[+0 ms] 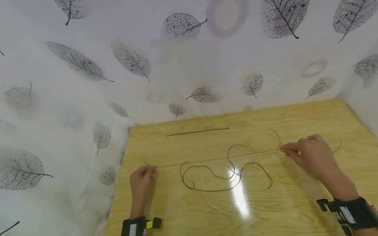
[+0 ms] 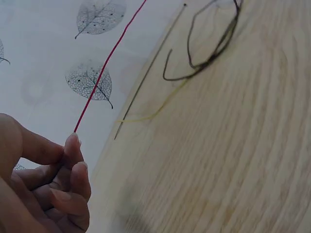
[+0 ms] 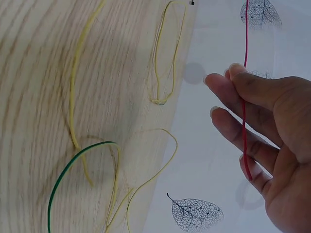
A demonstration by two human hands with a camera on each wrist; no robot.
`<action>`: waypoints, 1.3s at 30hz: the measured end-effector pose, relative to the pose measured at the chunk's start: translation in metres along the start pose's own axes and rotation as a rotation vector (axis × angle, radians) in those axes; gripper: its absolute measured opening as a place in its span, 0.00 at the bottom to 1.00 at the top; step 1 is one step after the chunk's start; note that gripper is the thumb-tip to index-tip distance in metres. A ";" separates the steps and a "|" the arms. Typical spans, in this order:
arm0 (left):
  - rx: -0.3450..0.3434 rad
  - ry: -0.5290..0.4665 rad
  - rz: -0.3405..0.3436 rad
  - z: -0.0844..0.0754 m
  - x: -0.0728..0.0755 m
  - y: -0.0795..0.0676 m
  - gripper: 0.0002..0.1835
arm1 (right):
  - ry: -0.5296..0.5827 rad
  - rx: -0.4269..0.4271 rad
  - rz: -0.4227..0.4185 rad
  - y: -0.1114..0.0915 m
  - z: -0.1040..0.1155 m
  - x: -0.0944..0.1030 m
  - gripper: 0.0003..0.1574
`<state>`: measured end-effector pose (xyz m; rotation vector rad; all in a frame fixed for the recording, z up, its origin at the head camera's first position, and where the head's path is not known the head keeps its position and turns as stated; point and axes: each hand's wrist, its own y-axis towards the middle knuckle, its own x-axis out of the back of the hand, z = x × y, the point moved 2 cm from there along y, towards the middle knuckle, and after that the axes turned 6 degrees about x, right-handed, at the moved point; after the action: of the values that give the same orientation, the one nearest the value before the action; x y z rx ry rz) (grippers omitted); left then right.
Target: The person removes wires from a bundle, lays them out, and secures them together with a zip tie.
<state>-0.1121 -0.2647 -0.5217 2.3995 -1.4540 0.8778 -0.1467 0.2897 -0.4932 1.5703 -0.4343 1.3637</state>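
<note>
A thin red string (image 1: 206, 160) is stretched nearly straight between the two hands over the table. The left hand (image 1: 141, 182) pinches one end between thumb and fingertips, and a short tail sticks up past them. At the other side, the right hand (image 1: 316, 160) pinches the string near its other end. In the right wrist view the loose end of the red string (image 3: 246, 141) hangs down across the right hand's fingers. Beneath the string, in the head view, lie a curled dark cord (image 1: 218, 190) and a looped white string (image 1: 203, 183).
A straight dark cord (image 1: 197, 131) lies near the back of the wooden table (image 1: 177, 216). Yellow strings (image 3: 73, 97) and a green cord (image 3: 57, 182) lie on the right part. Leaf-patterned white cloth (image 1: 88, 98) surrounds the table's left and back edges.
</note>
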 end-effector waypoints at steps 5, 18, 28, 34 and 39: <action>-0.102 0.200 0.010 0.012 0.002 -0.002 0.08 | 0.046 0.002 0.080 -0.013 0.003 -0.014 0.15; -0.224 0.249 0.051 0.014 -0.007 -0.003 0.07 | 0.160 0.063 0.057 -0.016 0.016 -0.028 0.12; -0.176 0.278 0.140 0.018 -0.008 -0.007 0.11 | 0.186 0.040 0.104 -0.020 0.025 -0.032 0.11; -0.289 0.224 0.129 0.013 -0.013 -0.009 0.06 | 0.189 0.021 0.141 -0.018 0.030 -0.029 0.13; -0.335 0.188 0.175 0.012 -0.020 -0.009 0.02 | 0.233 0.000 0.205 -0.017 0.034 -0.030 0.17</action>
<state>-0.1063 -0.2512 -0.5417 1.9209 -1.6082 0.7968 -0.1241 0.2604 -0.5238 1.3743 -0.4613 1.6818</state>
